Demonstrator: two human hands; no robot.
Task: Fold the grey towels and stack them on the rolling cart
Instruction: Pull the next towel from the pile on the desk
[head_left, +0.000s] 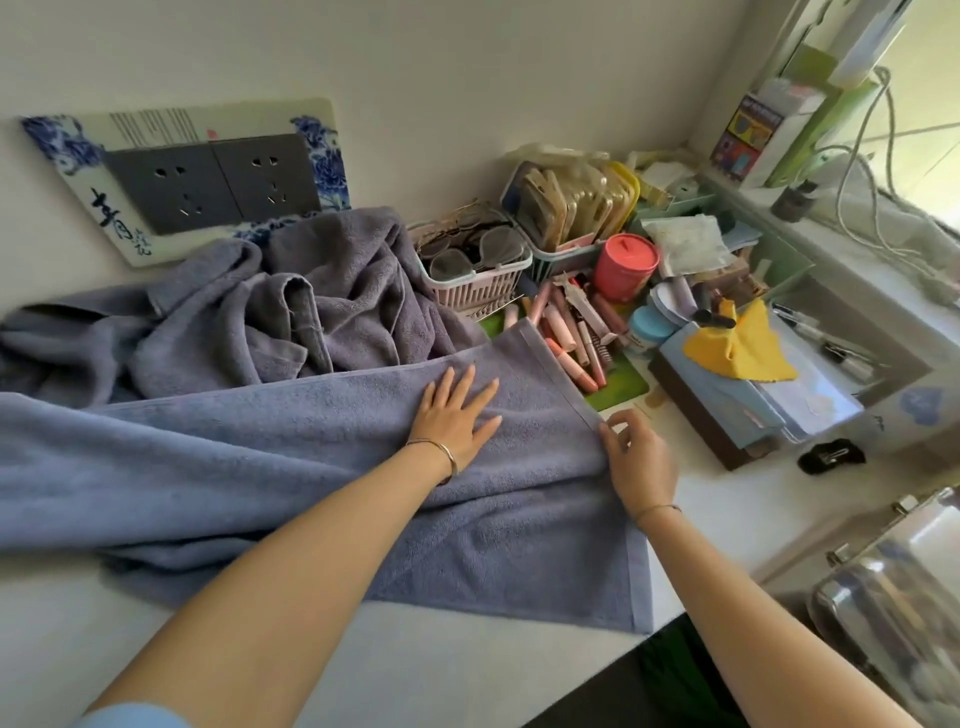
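Observation:
A grey towel (260, 457) lies spread across the white counter (415, 670), folded over lengthwise, its hemmed short edge at the right. My left hand (457, 415) lies flat on it with straight fingers, pressing the top layer near that edge. My right hand (639, 462) is at the hem, thumb and fingers pinching the towel's right edge. Behind, a second grey towel (291, 306) sits crumpled in a heap against the wall. No rolling cart is in view.
A basket of glasses (472, 265), a pink tub (626, 265), several pink tubes (571, 332) and a brown box with a yellow cloth (737, 348) crowd the counter's right. A black clip (831, 454) lies nearby. A metal object (898, 587) stands at lower right.

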